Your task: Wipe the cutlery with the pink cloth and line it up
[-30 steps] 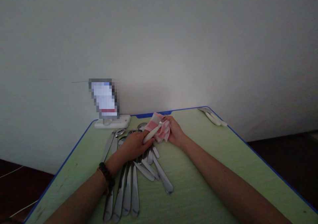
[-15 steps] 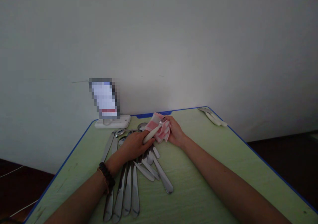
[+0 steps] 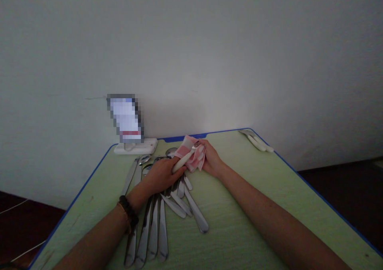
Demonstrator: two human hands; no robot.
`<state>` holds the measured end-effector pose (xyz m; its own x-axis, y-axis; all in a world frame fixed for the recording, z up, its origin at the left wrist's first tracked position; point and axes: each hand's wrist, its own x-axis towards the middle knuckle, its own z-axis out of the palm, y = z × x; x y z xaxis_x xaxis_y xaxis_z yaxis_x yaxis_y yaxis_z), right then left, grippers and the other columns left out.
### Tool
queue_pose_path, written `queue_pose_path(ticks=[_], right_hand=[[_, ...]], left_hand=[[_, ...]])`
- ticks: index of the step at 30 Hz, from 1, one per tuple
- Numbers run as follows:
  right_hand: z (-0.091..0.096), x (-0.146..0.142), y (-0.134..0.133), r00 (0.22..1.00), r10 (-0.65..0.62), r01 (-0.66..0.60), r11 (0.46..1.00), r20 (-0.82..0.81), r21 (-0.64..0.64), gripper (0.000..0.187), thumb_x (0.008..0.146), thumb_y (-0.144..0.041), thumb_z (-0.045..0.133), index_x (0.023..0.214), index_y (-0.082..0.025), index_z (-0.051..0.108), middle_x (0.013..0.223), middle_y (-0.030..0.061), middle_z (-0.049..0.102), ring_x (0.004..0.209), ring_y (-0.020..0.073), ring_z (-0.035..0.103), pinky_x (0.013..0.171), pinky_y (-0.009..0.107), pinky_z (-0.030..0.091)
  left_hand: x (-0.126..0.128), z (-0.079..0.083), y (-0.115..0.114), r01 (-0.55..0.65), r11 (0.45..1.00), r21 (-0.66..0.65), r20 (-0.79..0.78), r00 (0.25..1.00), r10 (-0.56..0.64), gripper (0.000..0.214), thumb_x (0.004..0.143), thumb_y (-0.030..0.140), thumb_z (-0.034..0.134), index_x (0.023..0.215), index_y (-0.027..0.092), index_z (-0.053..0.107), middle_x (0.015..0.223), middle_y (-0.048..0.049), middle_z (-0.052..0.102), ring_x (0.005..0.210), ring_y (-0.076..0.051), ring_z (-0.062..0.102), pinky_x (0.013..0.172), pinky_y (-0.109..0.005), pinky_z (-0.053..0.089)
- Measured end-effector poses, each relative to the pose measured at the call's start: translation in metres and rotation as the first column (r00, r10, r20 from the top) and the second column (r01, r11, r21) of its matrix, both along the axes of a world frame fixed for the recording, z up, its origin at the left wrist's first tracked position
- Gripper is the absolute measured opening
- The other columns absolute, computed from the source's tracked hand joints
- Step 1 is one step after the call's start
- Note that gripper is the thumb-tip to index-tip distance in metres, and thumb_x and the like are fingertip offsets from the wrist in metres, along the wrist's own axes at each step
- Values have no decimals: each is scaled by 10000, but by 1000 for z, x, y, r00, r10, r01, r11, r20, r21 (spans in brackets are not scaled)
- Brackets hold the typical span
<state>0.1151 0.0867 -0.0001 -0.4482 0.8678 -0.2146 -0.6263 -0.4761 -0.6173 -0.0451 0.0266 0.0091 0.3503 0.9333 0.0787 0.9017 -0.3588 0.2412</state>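
My left hand (image 3: 161,174) is closed round the white handle of a utensil (image 3: 183,161) whose metal end lies in a pink and white checked cloth (image 3: 193,155). My right hand (image 3: 211,158) is closed on that cloth, wrapped about the utensil's end. Both hands rest on a green table (image 3: 239,206), just beyond a row of several steel spoons and knives (image 3: 161,222) that lie side by side under my left wrist.
A white stand holding a blurred screen (image 3: 136,144) sits at the table's far left edge by the wall. Two white-handled utensils (image 3: 257,141) lie at the far right corner. The table has a blue rim; dark floor lies on both sides.
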Motion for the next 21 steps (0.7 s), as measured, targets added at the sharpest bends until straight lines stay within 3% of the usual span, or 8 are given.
queue_pose_path(ticks=[21], right_hand=[[-9, -2, 3, 996, -40, 39, 999, 73, 19, 178, 829, -326, 513, 779, -163, 564, 602, -1, 650, 538, 141, 604, 587, 277, 502]], left_hand=[[0, -1, 0, -3, 1000, -4, -21, 1000, 3, 439, 872, 437, 381, 1214, 202, 523, 761, -49, 682, 657, -194, 618, 586, -257, 390]])
